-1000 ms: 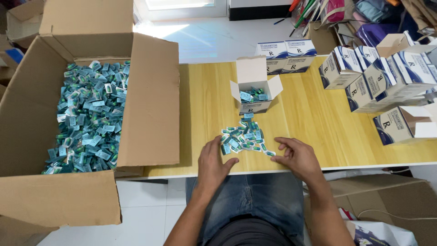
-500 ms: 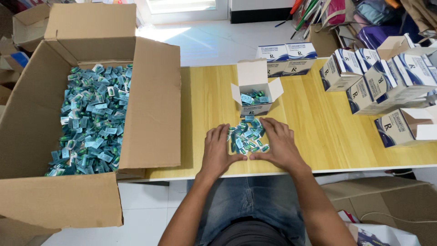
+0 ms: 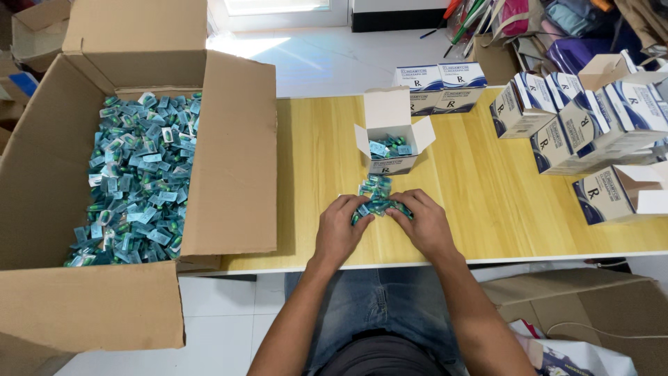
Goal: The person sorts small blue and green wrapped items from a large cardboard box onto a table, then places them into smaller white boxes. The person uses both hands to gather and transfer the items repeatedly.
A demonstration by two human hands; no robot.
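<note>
Both hands have closed in from a spread position — left hand and right hand now cup the teal sachet pile, grip pressed around it, on the table, at 6 o'clock of the small open box.

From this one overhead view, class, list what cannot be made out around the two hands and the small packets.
- Packets between the left hand and right hand: the fingers cover most of the pile, so its count is hidden.
- Open small box: its walls hide how full it is.
- Large carton: packets lie heaped, so its depth is unknowable.
- Stacked boxes at right: cut off by the frame edge.
</note>
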